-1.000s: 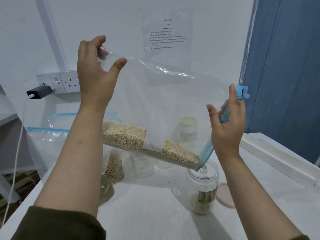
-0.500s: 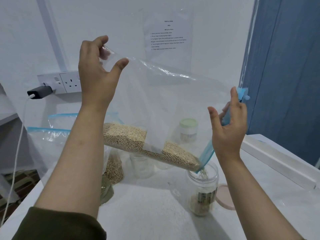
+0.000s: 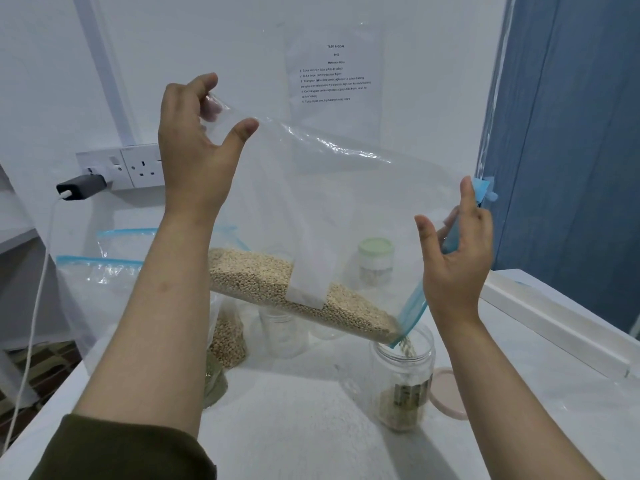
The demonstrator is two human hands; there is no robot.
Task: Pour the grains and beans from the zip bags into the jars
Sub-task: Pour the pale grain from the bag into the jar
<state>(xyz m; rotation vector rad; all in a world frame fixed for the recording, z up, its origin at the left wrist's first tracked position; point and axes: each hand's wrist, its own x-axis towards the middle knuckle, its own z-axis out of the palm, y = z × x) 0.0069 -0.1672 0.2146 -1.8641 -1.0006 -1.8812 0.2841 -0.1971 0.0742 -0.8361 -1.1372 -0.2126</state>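
I hold a large clear zip bag (image 3: 339, 202) tilted down to the right, with pale grains (image 3: 263, 282) lying along its lower edge. My left hand (image 3: 194, 150) pinches the bag's raised bottom corner. My right hand (image 3: 457, 251) grips the blue zip edge (image 3: 412, 306). A thin stream of grains falls from the bag's low open corner into an open clear jar (image 3: 403, 375) on the white table (image 3: 294, 427). The jar is partly filled at the bottom.
A pink lid (image 3: 446, 393) lies right of the jar. Behind stand a green-lidded jar (image 3: 375, 259), empty clear jars (image 3: 282, 330) and more zip bags of grains and beans (image 3: 104, 289) at the left. A wall socket with a charger (image 3: 83, 187) is behind; a white rail (image 3: 554, 317) runs along the right.
The grains keep sliding toward the low corner and pouring; the level in the jar has risen slightly. Both hands hold nearly the same pose.
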